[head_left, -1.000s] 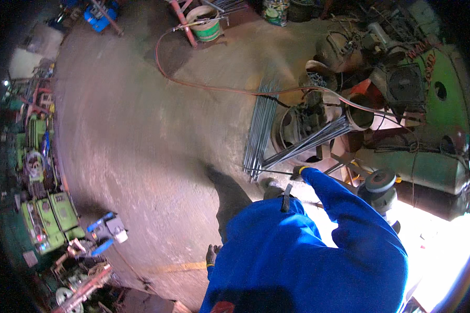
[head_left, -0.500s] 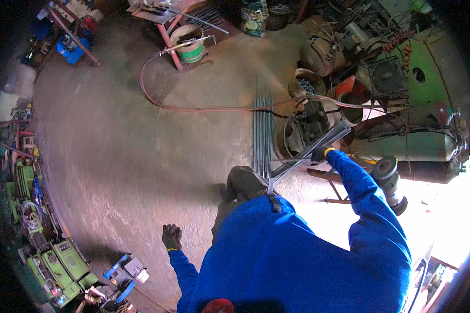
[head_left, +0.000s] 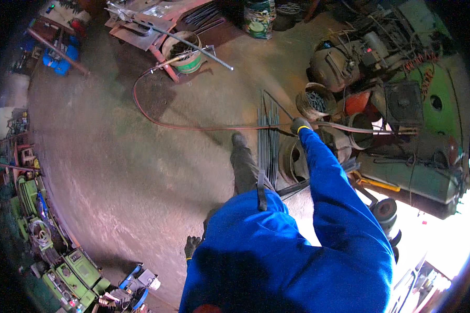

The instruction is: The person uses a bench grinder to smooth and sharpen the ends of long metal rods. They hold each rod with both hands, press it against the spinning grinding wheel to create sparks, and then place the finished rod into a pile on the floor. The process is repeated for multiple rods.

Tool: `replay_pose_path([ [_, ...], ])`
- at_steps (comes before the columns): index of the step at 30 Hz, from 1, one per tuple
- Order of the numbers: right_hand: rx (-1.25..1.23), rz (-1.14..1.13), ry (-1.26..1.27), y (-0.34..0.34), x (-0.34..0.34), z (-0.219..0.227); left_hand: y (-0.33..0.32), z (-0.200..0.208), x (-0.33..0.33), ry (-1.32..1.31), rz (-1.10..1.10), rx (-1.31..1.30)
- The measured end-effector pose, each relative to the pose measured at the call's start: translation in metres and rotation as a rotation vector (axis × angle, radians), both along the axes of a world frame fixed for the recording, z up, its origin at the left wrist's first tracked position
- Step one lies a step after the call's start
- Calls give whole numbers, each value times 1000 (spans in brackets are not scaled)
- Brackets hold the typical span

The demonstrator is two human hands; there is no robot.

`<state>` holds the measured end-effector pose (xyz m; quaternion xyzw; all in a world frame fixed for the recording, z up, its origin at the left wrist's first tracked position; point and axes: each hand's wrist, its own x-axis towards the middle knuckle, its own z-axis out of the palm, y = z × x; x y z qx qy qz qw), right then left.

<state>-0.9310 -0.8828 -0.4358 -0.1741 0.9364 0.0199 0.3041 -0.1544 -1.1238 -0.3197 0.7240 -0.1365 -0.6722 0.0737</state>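
Note:
My right hand (head_left: 300, 125), in a dark glove with a yellow cuff, reaches forward and is closed on a thin dark metal rod (head_left: 279, 105). The rod slants away up and left from my fist, over the far ends of a row of long metal bars (head_left: 268, 148) on the floor. A red-brown hose (head_left: 214, 128) runs across the bars, close to that hand. My left hand (head_left: 191, 246), also gloved, hangs low at my side with its fingers apart and nothing in it. Another bundle of dark bars (head_left: 293, 189) lies partly hidden behind my right arm.
A round container of metal pieces (head_left: 316, 101) and other drums stand right of the bars. Beyond lie machinery and a large green tank (head_left: 410, 175). Ahead left is a red-legged workbench (head_left: 167, 68) beside a green-and-white bucket (head_left: 189, 63). Green machines (head_left: 70, 274) line the left.
My right hand has moved forward and left from the slanted bundle, and a thin rod now shows in it. My left hand has drawn in toward my body. One leg has stepped forward.

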Motion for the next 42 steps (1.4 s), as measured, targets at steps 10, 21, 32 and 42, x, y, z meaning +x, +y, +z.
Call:
replay_pose_path([
  [10, 56, -144, -161, -78, -67, 4, -66, 63, -100, -22, 64, -14],
  [21, -10, -214, -119, -79, -90, -38, -138, 81, -155, -84, -59, -14],
  [32, -32, -185, -134, -109, -101, 31, -128, 81, -173, -141, -100, -22],
  [42, -32, -171, -90, -89, -102, 6, -142, 74, -186, -58, -46, 46],
])
